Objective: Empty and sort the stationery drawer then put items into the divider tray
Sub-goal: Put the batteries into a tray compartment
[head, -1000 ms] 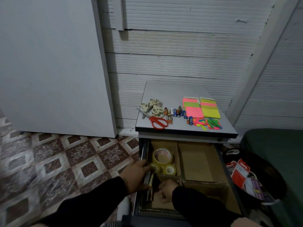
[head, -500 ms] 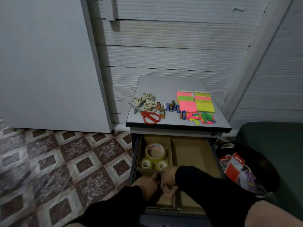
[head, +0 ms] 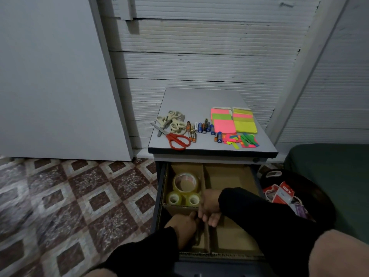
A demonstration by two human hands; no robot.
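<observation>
Patterned floor tiles and a ribbed white wall frame a small grey cabinet [head: 201, 100] whose top carries scissors [head: 175, 139], batteries [head: 201, 127] and sticky notes [head: 233, 120] in sorted groups. Below, the open drawer [head: 159, 196] holds a cardboard divider tray [head: 225, 174], with three tape rolls [head: 184, 189] in its back left compartment. Both hands meet over the front left compartment: the right hand [head: 209, 208] has fingers curled over the middle partition, the left hand [head: 184, 226] reaches beside it, and what it holds I cannot tell. Thin cardboard like this probably bends and creases easily, so gripping low near a corner joint looks safer than tugging the top edge
</observation>
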